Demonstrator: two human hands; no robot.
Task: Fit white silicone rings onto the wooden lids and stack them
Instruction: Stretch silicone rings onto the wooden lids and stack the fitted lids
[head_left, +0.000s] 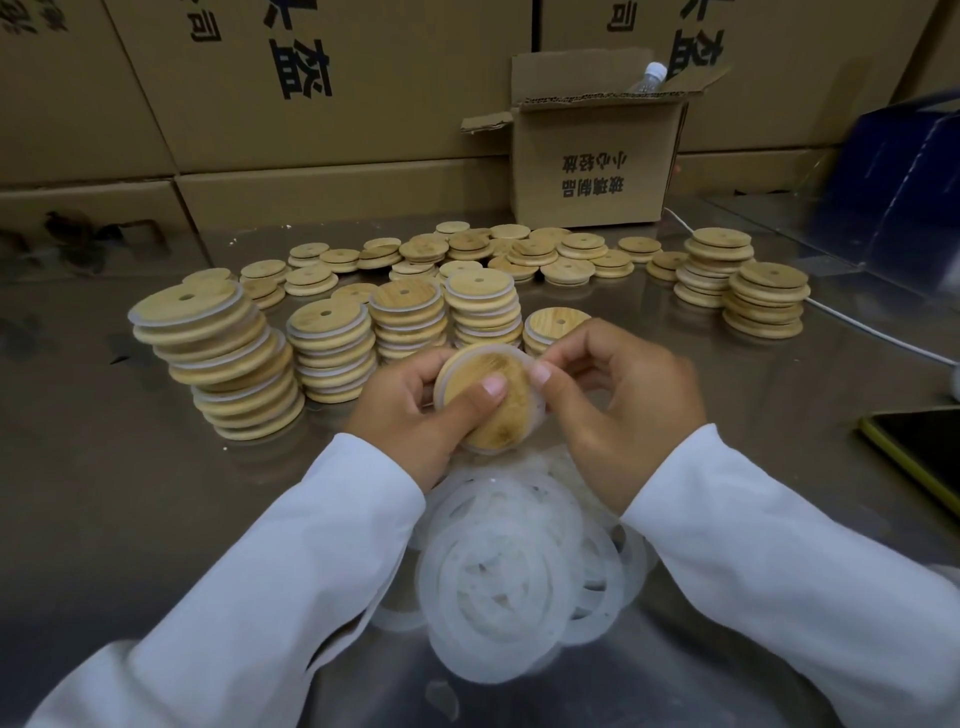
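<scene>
My left hand (415, 410) grips a round wooden lid (491, 400) above the table, thumb pressed on its face. A white silicone ring (537, 410) sits partly around the lid's edge, and my right hand (618, 395) pinches that ring at the lid's upper right. Below my wrists lies a heap of loose white silicone rings (519, 571). Several stacks of ringed lids (332, 353) stand just behind my hands, the leftmost stack (218, 358) leaning. Bare lids (519, 254) lie scattered farther back.
Two stacks of bare lids (748, 286) stand at the right. An open cardboard box (597, 156) holding a plastic bottle (649, 78) sits at the back, before a wall of large cartons (311, 104). A dark phone-like slab (919, 452) lies at the right edge.
</scene>
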